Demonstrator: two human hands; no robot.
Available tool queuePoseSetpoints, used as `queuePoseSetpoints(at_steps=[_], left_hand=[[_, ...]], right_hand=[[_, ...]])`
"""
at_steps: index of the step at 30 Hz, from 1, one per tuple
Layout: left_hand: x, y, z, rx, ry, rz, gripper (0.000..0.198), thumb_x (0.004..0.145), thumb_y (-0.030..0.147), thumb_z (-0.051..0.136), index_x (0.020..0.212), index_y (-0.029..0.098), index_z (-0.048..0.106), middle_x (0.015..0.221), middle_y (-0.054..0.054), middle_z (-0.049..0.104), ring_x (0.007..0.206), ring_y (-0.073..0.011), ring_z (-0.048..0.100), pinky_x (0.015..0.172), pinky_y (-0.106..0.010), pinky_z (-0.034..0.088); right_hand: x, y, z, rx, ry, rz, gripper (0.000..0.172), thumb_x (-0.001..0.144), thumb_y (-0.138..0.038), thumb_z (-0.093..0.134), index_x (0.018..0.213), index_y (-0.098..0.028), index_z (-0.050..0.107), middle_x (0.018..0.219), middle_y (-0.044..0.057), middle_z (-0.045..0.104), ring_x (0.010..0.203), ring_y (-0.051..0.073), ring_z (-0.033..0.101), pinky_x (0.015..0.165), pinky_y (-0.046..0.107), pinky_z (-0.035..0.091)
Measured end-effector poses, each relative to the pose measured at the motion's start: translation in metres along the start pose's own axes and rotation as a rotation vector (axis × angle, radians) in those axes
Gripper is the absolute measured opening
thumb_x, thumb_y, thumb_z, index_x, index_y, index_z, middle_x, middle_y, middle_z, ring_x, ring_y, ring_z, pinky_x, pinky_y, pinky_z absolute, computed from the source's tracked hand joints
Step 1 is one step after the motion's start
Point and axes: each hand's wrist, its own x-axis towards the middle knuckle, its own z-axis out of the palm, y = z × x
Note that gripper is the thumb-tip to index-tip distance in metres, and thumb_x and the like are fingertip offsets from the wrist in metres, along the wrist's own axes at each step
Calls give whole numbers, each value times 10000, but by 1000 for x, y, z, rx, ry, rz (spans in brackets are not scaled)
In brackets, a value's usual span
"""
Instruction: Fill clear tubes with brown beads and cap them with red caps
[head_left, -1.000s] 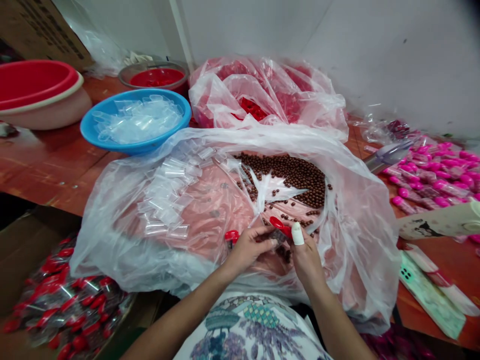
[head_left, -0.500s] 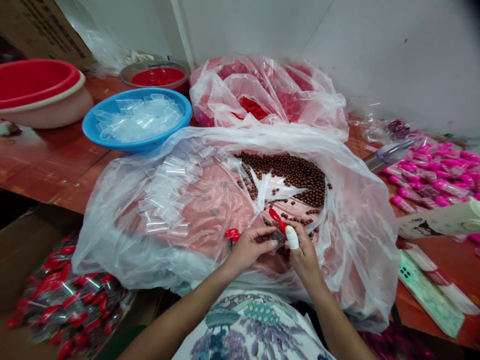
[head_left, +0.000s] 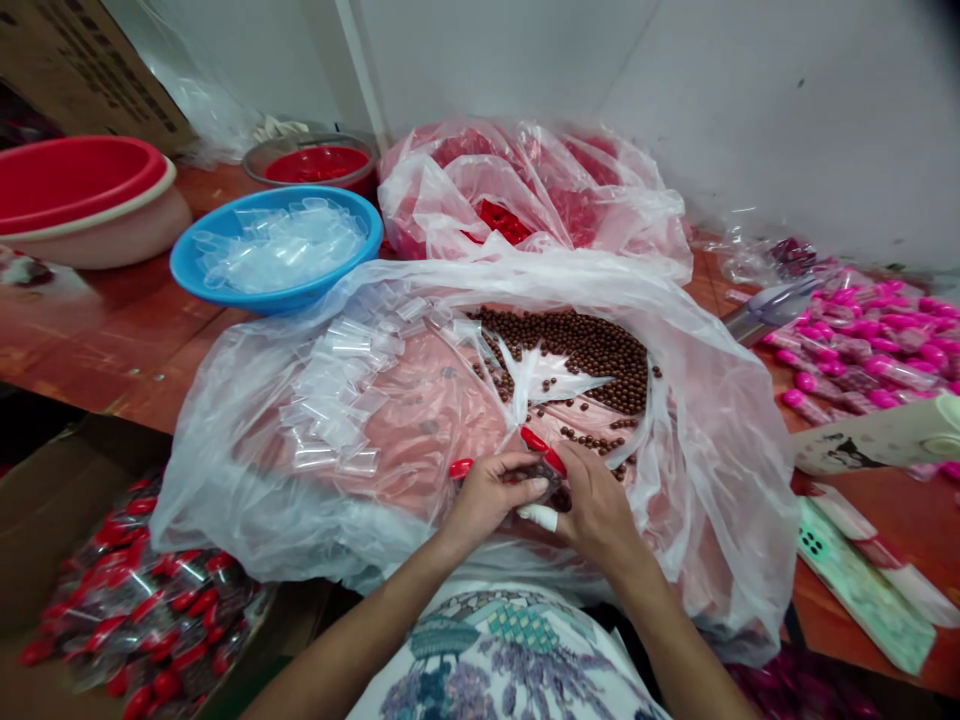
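Note:
My left hand (head_left: 484, 500) is closed around a small clear tube (head_left: 553, 482) with dark brown balls inside. My right hand (head_left: 600, 505) grips the red cap (head_left: 543, 450) at the tube's top; its thumb wears a white finger cover (head_left: 538, 516) and lies below the tube. Beside my left fingers another red cap (head_left: 460, 468) shows, its lower part hidden by the hand. Just beyond both hands, loose brown balls (head_left: 607, 355) lie on a clear plastic sheet (head_left: 442, 400). Empty clear tubes (head_left: 337, 370) are spread over the sheet's left side.
A blue basin (head_left: 277, 298) of clear tubes stands back left, near stacked red and white basins (head_left: 82, 190). Behind the sheet sits a bag of red parts (head_left: 532, 190). Pink-capped tubes (head_left: 885, 340) and a phone (head_left: 862, 585) lie right. Red-capped tubes (head_left: 150, 610) fill a carton below left.
The red cap has tilted down and left onto the tube. My right hand has turned over, its covered thumb moving from above the tube to beneath it. My left hand has barely moved.

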Motion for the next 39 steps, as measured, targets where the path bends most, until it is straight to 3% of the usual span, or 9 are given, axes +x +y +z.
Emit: queuePoseSetpoints(at_steps=[4,8,12,18,23,28,34,39], left_hand=[[-5,0,5,-120,-7,-55,346,691,375,708,923,120,680,852,-65,700,710,-141,623,675,-239,475],[-7,3,8,-355,-11,-209,529,809,586,455,989,121,629,810,-101,689,636,-162,633,581,-261,480],[-7,8,9,-512,-128,-288,530,859,560,359,1082,135,583,799,-95,686,650,-174,641,609,-276,483],[-7,6,8,-668,-299,-396,589,847,570,340,1098,97,586,789,-104,684,655,-196,632,636,-299,464],[-7,1,3,-623,-248,-431,465,826,451,456,1118,114,589,758,-84,689,578,-173,612,604,-284,444],[-8,4,3,-546,-193,-385,390,803,299,479,1129,114,587,740,-72,688,524,-147,593,567,-260,428],[-9,1,8,-454,-173,-340,429,805,378,449,1067,73,599,631,-61,644,451,-129,543,501,-245,416],[-9,-5,14,-469,-122,-242,470,813,397,446,1208,145,493,525,23,548,387,-99,473,421,-203,354]], right_hand=[[-2,0,2,-9,59,-24,612,734,-396,644,1237,-124,426,1106,162,590,1035,276,557,866,436,479],[-3,-6,1,47,-7,-41,593,707,-390,655,1208,-139,461,1096,141,597,1016,267,554,854,427,461],[-1,-15,-4,113,-100,-40,606,704,-373,647,1244,-166,466,1160,127,546,1100,270,494,924,445,405],[-3,-18,-6,162,-112,-42,647,703,-343,645,1295,-193,431,1174,125,505,1111,277,474,922,457,403],[-9,-18,-1,179,-88,-84,628,724,-270,624,1302,-205,391,1146,117,505,1121,280,469,911,460,413],[-12,-19,2,205,14,-22,686,696,-272,661,1290,-178,331,1182,143,453,1122,285,451,920,475,401],[-3,-19,-2,133,-115,16,715,687,-348,644,1307,-154,346,1231,149,472,1139,295,435,945,472,364],[1,-20,-2,86,-77,-27,626,687,-397,624,1235,-156,439,1176,140,536,1108,290,474,949,461,347]])
